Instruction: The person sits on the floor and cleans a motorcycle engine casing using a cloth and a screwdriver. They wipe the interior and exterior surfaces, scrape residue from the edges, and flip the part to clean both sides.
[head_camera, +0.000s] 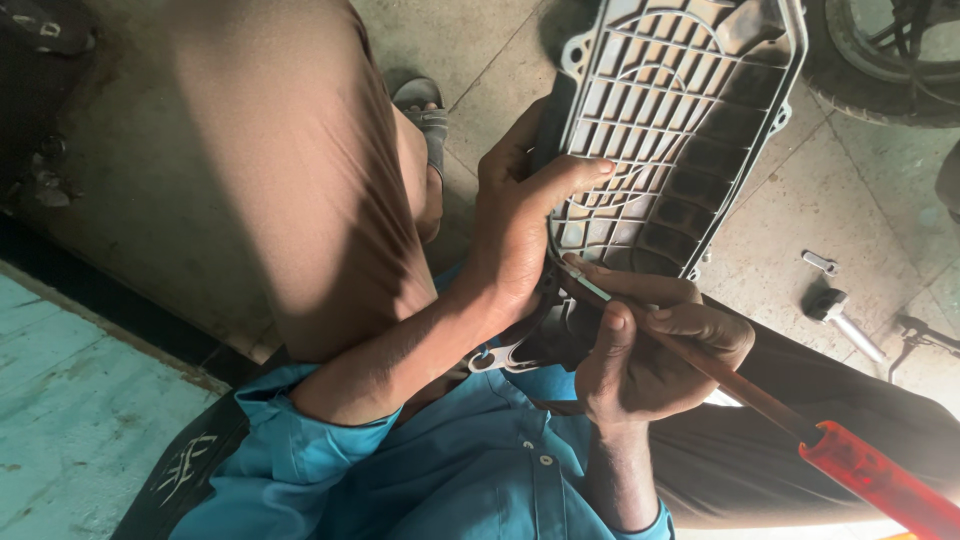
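My left hand (520, 220) grips the lower edge of a grey ribbed cover (690, 100), thumb stretched across its grid of ribs. The cover stands tilted over my lap. My right hand (650, 350) is closed around the shaft of a long screwdriver (740, 385) with a red handle at the lower right. The screwdriver's tip touches the cover's lower rim just below my left thumb. A light metal bracket (500, 355) shows under my left wrist.
A leg in brown trousers (300, 170) with a sandalled foot (425, 110) fills the upper left. A tyre (880, 70) sits at the top right. A small metal piece (820, 262) and a socket-like tool (845, 318) lie on the concrete floor. A teal painted surface (80, 410) is lower left.
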